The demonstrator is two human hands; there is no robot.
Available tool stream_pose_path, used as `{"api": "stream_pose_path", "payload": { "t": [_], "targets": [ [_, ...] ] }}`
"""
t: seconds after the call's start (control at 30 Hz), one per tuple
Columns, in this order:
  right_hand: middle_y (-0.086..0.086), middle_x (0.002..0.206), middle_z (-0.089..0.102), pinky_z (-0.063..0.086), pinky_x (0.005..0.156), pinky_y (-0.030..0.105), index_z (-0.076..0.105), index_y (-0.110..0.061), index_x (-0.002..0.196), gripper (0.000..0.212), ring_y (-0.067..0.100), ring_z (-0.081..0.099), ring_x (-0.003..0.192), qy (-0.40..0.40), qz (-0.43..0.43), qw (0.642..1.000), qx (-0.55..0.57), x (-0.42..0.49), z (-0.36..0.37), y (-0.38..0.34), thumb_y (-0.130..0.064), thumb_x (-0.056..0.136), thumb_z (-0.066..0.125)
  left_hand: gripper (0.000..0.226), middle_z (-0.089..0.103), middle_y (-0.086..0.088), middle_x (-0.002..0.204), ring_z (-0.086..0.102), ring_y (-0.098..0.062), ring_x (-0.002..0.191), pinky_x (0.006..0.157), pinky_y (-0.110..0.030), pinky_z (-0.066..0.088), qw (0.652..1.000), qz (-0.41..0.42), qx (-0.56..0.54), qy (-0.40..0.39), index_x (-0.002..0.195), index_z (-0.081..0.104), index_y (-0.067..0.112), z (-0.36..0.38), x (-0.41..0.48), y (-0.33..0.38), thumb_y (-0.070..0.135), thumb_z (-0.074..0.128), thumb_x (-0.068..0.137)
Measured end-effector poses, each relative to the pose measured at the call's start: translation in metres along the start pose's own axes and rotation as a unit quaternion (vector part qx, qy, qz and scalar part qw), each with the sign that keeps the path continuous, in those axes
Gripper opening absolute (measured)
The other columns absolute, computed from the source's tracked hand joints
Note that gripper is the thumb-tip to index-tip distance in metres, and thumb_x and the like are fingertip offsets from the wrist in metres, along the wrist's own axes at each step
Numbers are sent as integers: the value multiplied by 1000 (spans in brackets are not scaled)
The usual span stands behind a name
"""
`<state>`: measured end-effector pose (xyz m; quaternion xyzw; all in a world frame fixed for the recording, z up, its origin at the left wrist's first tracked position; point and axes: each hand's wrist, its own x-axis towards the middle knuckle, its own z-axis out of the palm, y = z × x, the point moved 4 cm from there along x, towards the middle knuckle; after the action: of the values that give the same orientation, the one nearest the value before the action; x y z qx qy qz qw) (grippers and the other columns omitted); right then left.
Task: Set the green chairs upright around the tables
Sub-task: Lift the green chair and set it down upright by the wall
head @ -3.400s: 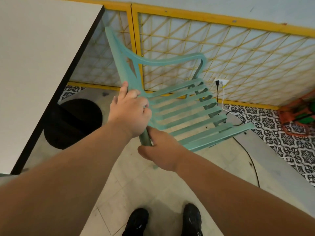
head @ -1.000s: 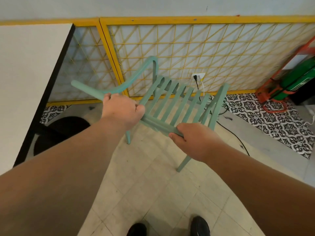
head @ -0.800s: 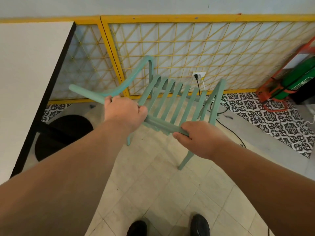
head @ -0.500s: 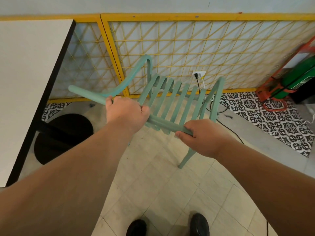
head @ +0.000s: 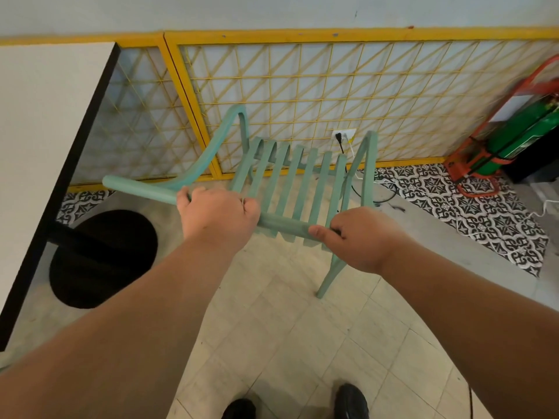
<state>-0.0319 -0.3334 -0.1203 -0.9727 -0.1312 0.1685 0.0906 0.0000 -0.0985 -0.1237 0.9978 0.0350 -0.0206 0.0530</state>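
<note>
Tiled floor [head: 272, 343], yellow lattice fence [head: 302, 86] behind, white table [head: 39, 146] at left edge. Green slatted chair [head: 290, 176] gripped by top rail: left hand [head: 217, 219] clenched, right hand [head: 357, 237] clenched. One leg visible near floor; contact unclear. Risks: armrest knocking table edge; far legs snagging power cord [head: 360, 192] by fence.

We stand on a pale tiled floor [head: 281, 343]. Below our right fingers [head: 320, 231], a green chair [head: 290, 176] leg meets the tiles. Left of our left fingers [head: 193, 198], a round black base [head: 99, 258] sits under a white table [head: 39, 131]. Far right of our fingers, patterned tiles [head: 484, 213] carry a red stand [head: 472, 173].
</note>
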Motion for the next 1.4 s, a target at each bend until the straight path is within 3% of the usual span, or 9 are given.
{"api": "stream_pose_path", "payload": {
  "t": [0.23, 0.43, 0.67, 0.83, 0.93, 1.07, 1.13, 1.3, 1.4],
  "targets": [
    [6, 70, 65, 57, 58, 42, 65, -13, 76, 96, 23, 64, 62, -3, -23, 1000, -5, 2, -2, 6, -88, 75, 5, 49, 48, -2, 71, 48, -29, 97, 120, -55, 17, 1000, -24, -7, -10, 67, 59, 19, -2, -4, 5, 41, 23, 93],
    [0, 61, 53, 43, 48, 32, 63, -13, 73, 93, 15, 48, 52, -9, -25, 998, -53, 6, -13, 28, -90, 77, 10, 54, 48, 0, 66, 42, -25, 87, 115, -59, 22, 999, -54, 5, -8, 66, 61, 23, 6, -19, 20, 44, 20, 92],
    [2, 63, 57, 47, 49, 35, 64, -14, 72, 98, 16, 50, 53, 5, -32, 999, -39, 11, -14, 33, -94, 69, 6, 58, 53, 1, 63, 46, -24, 78, 107, -59, 28, 999, -46, 26, 4, 59, 59, 23, 6, -16, 22, 45, 18, 91],
    [1, 70, 65, 40, 47, 28, 65, -18, 76, 82, 15, 55, 57, 7, -16, 999, -43, 7, -17, 31, -87, 83, 21, 63, 56, 2, 62, 51, -24, 74, 108, -60, 30, 999, -8, 40, -10, 62, 59, 23, 5, -16, 21, 51, 13, 94],
    [0, 72, 66, 40, 48, 27, 65, -21, 79, 79, 16, 63, 65, 24, -20, 998, -56, 7, -18, 31, -87, 84, 21, 64, 60, 5, 70, 56, -23, 81, 105, -58, 33, 998, 40, 18, -40, 74, 62, 28, -2, -15, 19, 66, 14, 94],
    [-3, 72, 64, 44, 51, 28, 65, -25, 79, 79, 14, 61, 66, 35, -16, 998, -58, 8, -16, 34, -89, 81, 19, 73, 67, 1, 118, 56, -27, 117, 100, -53, 37, 995, 92, 15, -19, 119, 64, 32, -22, 5, -19, 81, 20, 86],
    [-3, 73, 64, 46, 53, 29, 66, -25, 81, 82, 14, 61, 67, 35, -12, 998, -58, 8, -15, 34, -91, 79, 17, 85, 67, -4, 125, 56, -30, 120, 99, -52, 39, 997, 73, 26, -15, 126, 62, 34, -25, 25, -58, 85, 13, 80],
    [-5, 73, 64, 56, 64, 34, 65, -26, 81, 95, 13, 61, 68, 34, -12, 998, -50, 10, -14, 33, -97, 66, 5, 87, 65, 4, 67, 62, -18, 68, 66, -39, 54, 991, 104, 38, -74, 75, 69, 29, -12, 39, -94, 88, 6, 72],
    [-5, 73, 64, 58, 68, 37, 63, -27, 78, 86, 13, 62, 69, -2, -6, 998, -64, 13, -12, 28, -94, 73, 9, 83, 61, 4, 59, 59, -17, 59, 58, -35, 51, 991, 110, 70, -42, 64, 66, 27, -12, 40, -92, 87, 9, 73]
  ]
}}
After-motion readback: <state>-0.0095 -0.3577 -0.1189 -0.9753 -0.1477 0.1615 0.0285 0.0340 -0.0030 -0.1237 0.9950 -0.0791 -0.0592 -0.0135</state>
